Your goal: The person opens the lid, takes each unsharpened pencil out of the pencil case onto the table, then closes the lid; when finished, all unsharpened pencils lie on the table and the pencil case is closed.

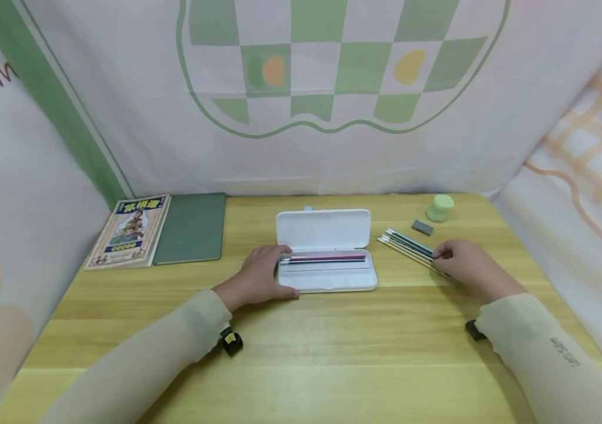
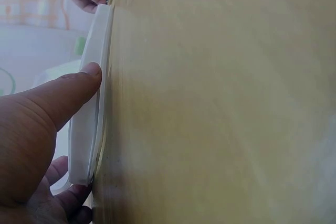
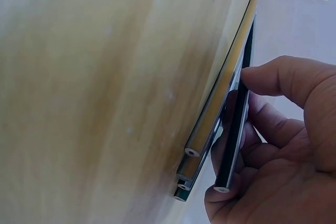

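An open white pencil case (image 1: 354,281) lies on the table, its lid (image 1: 323,229) tipped back. A few pencils (image 1: 333,259), one reddish and one dark, lie in its rear part. My left hand (image 1: 261,274) grips the left end of the case, with the thumb along its front side in the left wrist view. To the right of the case, my right hand (image 1: 465,265) pinches a dark pencil (image 3: 233,140) between thumb and fingers. Under and beside it, several more pencils (image 1: 404,250), dark and yellow (image 3: 218,98), lie in a bundle on the table.
Behind the pencils are a dark grey eraser (image 1: 422,227) and a light green waisted object (image 1: 440,208). A green board or folder (image 1: 192,229) and an illustrated booklet (image 1: 131,232) lie at the back left. Printed cloth (image 1: 306,159) hangs behind the wooden table (image 1: 343,353).
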`<state>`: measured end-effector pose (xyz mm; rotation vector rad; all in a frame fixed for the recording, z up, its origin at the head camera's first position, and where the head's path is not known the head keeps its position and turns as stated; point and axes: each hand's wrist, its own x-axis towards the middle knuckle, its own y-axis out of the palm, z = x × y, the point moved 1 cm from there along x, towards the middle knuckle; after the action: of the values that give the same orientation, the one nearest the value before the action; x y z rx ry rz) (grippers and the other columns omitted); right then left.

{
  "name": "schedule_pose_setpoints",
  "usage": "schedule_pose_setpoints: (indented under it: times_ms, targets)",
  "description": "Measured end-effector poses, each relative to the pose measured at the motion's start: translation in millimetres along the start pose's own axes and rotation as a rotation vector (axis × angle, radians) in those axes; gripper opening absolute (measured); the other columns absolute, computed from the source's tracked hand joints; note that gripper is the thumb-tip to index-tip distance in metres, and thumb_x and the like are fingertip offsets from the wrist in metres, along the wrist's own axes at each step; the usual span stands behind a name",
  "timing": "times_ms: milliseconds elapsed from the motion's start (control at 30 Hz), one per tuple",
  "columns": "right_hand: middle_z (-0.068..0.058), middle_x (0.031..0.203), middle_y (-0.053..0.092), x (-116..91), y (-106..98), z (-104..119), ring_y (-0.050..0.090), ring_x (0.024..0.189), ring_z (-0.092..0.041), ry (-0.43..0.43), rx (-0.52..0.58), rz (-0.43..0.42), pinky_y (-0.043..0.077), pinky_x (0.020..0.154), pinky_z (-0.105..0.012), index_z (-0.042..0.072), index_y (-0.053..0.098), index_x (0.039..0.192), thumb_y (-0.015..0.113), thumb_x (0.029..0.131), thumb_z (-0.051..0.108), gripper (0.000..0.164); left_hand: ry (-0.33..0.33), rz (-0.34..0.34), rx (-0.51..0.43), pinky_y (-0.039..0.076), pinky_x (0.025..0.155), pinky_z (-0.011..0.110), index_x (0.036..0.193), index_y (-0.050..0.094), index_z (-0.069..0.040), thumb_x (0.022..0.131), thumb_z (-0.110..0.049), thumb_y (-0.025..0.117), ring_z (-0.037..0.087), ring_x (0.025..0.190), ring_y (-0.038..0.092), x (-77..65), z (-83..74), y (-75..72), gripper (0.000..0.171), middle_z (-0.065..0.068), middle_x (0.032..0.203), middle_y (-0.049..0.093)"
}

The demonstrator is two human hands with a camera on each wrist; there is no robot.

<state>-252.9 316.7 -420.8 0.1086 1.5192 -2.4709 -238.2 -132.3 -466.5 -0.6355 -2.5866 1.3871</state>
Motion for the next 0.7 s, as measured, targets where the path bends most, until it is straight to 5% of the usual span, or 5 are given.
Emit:
schedule_pose_setpoints:
  times_ms: [400, 700]
  targets:
    - [-0.015, 0.103, 0.071, 0.1, 3.3, 7.5, 0.064, 0.093, -0.028, -0.041, -0.011, -0.050, 0.054, 0.083, -0.050, -0.002, 0.071, 0.112, 0.068, 0.098, 0.023, 0.029, -0.001, 0.019, -0.001, 0.024, 0.122, 0.053, 0.156, 0.041, -0.017, 0.076, -0.062, 0.087, 0.033, 0.150, 0.029, -1.4, -1.6, -1.8, 0.103, 0.006, 0.160, 0.042]
    - [-0.007, 0.096, 0.071, 0.3, 15.9, 49.1, 0.061, 0.086, -0.022, -0.127, 0.002, -0.116, 0.052, 0.080, -0.043, 0.005, 0.074, 0.106, 0.067, 0.099, 0.024, 0.021, 0.006, 0.010, 0.007, 0.024, 0.122, 0.054, 0.155, 0.042, -0.017, 0.076, -0.063, 0.086, 0.032, 0.150, 0.029, -0.1, -0.1, -0.9, 0.102, 0.006, 0.160, 0.043]
